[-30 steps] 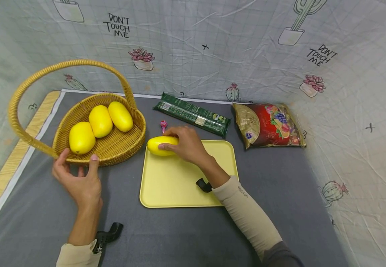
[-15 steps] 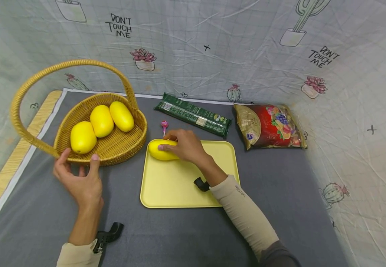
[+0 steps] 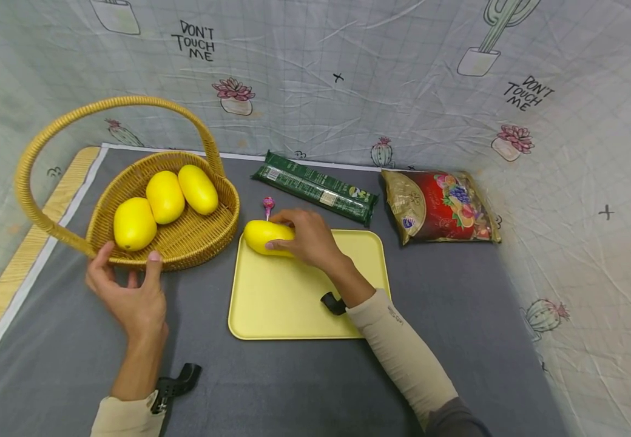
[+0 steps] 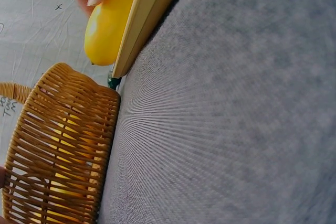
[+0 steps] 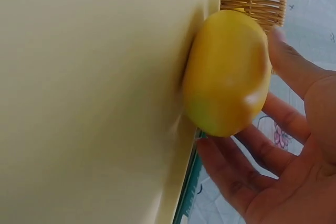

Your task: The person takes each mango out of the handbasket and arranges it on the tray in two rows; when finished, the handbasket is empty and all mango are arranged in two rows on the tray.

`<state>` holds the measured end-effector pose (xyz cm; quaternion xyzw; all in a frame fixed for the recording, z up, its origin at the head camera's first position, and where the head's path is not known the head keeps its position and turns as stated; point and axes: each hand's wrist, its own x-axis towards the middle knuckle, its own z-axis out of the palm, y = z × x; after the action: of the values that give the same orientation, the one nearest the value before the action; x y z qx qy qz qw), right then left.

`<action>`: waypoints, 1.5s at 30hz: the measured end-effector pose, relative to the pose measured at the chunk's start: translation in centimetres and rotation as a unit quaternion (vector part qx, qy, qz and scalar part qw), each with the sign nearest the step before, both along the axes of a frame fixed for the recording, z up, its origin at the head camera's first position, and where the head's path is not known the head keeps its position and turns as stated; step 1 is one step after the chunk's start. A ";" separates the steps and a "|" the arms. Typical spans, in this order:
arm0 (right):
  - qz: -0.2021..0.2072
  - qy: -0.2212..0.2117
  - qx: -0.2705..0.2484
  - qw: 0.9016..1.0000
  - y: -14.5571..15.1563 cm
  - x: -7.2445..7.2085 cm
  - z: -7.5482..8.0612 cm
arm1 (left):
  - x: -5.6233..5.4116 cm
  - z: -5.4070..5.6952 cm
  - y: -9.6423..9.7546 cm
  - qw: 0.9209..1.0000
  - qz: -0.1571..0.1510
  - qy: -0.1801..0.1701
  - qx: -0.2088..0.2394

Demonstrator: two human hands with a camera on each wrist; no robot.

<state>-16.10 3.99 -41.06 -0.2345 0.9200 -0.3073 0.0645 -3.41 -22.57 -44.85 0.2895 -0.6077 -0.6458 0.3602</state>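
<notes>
My right hand [image 3: 311, 238] holds a smooth yellow oblong fruit [image 3: 261, 235] over the far left corner of the pale yellow tray [image 3: 293, 303]. In the right wrist view the thumb lies on one side of this fruit [image 5: 226, 72] and the fingers on the other, close over the tray. My left hand [image 3: 132, 297] grips the near rim of a wicker basket [image 3: 201, 243], its thumb at the rim. Inside the basket lie three similar yellow fruits [image 3: 165, 197], side by side toward the left and back. Through the weave they partly show in the left wrist view.
Just behind the tray lies a pink-wrapped lollipop [image 3: 269, 206]. A long dark green packet [image 3: 315, 189] lies farther back, with a red and gold bag [image 3: 441, 206] to its right. The basket's tall handle [image 3: 130, 103] arches up at the left. A printed cloth hangs behind the table.
The held fruit has tilted a little and shifted slightly over the tray corner, with my right thumb now lower on it. My left hand and the basket stay put.
</notes>
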 end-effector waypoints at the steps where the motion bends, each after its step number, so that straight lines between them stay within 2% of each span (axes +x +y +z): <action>1: 0.003 0.005 0.001 1.000 0.0 0.0 0.0 | 0.0 0.0 0.0 1.000 0.001 -0.001 -0.001; 8: 0.033 0.021 0.007 0.999 -0.1 0.1 -0.1 | 0.1 0.0 0.0 1.000 -0.004 0.003 0.007; 13: 0.051 0.017 0.013 0.998 -0.2 0.2 0.2 | 0.2 0.0 0.1 1.000 -0.004 0.003 0.009; 34: 0.048 0.020 0.001 0.999 -0.1 -0.1 0.4 | 0.2 0.3 0.0 1.000 -0.007 -0.006 -0.002; 38: 0.053 0.034 -0.021 0.998 -0.5 -0.3 0.9 | 0.2 0.2 0.0 1.000 -0.006 -0.006 0.000; 45: 0.050 0.083 -0.049 0.994 -2.0 -0.5 2.2 | 0.1 0.2 0.0 1.000 -0.006 -0.010 -0.003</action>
<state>-16.56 2.04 -38.89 -0.3075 0.8933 -0.3277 -0.0082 -3.31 -22.62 -44.63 0.2914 -0.6149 -0.6434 0.3508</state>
